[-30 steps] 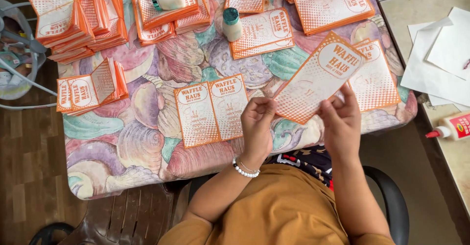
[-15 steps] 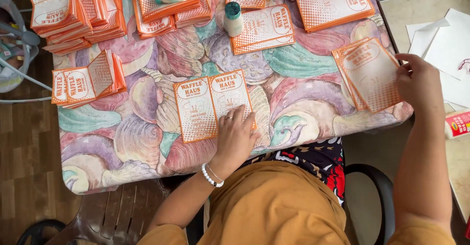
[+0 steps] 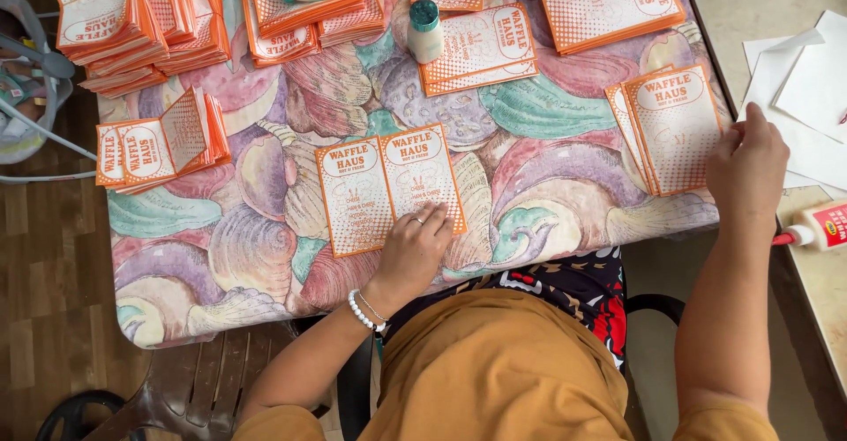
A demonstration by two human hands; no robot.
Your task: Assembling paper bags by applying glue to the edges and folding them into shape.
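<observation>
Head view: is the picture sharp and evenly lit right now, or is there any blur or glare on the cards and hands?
Head view: sharp, soft even daylight, no glare on the open card; left hand and right hand crisp, faint shadows only; edges bow slightly from the wide lens.

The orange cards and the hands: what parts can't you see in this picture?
- Head view: the top of the card stacks is cut off by the picture's upper edge.
- Head view: the open card has its lower right corner hidden under the left hand.
- Head view: the glue bottle runs past the right edge.
- Head view: the right hand shows only its back, so its grip cannot be told.
</observation>
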